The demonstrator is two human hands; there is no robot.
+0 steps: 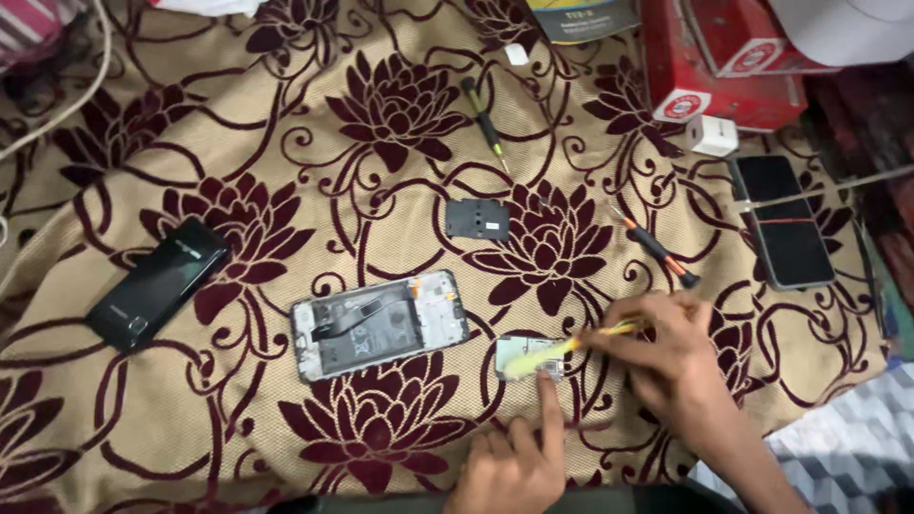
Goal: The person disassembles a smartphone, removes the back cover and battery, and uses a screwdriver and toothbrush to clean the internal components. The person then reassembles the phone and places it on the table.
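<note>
A beige woven cloth [286, 162] patterned with dark maroon flowers covers the whole surface. At the far left lies a glossy black phone back cover [157, 284], set aslant. Near the middle rests an opened smartphone body [379, 325] with its back removed, battery and dark flex cable exposed. Beyond it sit a small dark rectangular plastic shield plate [476, 220] and, farther up, a black-handled screwdriver with a green band [486, 122]. Just right of the open phone lies a small silvery circuit board [529, 357]. The left hand [509, 466] comes in from the bottom edge, its forefinger stretched out and its tip pressing the board's lower edge, the other fingers curled in. The right hand [671, 357] has its grip closed around a yellow-green brush [562, 350], whose bristles lie on the board. Above that hand is a black screwdriver with an orange collar [657, 249]. Farther right are a dark smartphone [781, 221], a small white charger block [712, 135] and red cardboard boxes [714, 71].
</note>
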